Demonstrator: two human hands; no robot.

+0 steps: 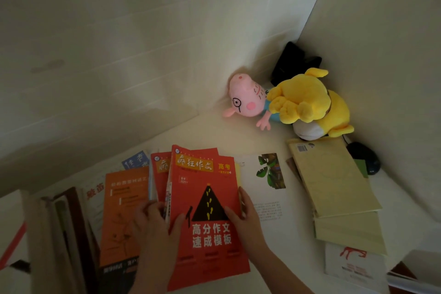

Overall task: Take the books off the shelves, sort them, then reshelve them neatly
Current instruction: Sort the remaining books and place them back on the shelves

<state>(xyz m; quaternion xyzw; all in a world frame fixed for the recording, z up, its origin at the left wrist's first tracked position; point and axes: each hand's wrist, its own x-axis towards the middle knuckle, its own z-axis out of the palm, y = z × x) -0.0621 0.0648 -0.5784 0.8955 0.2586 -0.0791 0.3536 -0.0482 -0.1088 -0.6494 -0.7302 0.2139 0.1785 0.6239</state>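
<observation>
The red book point(210, 198) was clasped between the left hand point(152, 224) and the right hand point(248, 219), one at each long edge. Its long axis was pointed forward, neither hand being nearer.

Two red books point(207, 210), two plush toys point(307, 100).

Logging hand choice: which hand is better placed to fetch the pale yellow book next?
Right, probably. The right hand holds the red book at its right edge, on the side of the pale yellow book; the left hand grips the opposite edge.
</observation>
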